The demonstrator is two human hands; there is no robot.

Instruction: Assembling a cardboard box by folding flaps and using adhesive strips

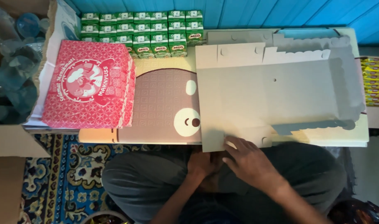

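The right hand (248, 159) lies palm down with its fingers spread and pressed flat on the near edge of an unfolded grey cardboard box blank (272, 95); it grips nothing, only rests on the card. The blank stretches away from that hand across a low table (156, 103) with a brown bear-face top, its scalloped side flaps standing up on the far and outer sides. The left hand (202, 164) sits just beside the right, lower and closer to the body, under the blank's near edge over the person's lap; in the shadow there I cannot tell whether its fingers are curled or holding anything. Well off to the left of both hands a stack of folded red patterned boxes (89, 85) rests on the table's corner. Beyond the hands, at the far edge against a blue wall, stand rows of small green drink cartons (148, 31). Out past the right hand, yellow packets (375, 81) lie stacked at the side. A patterned blue rug (69, 174) shows below the left hand.
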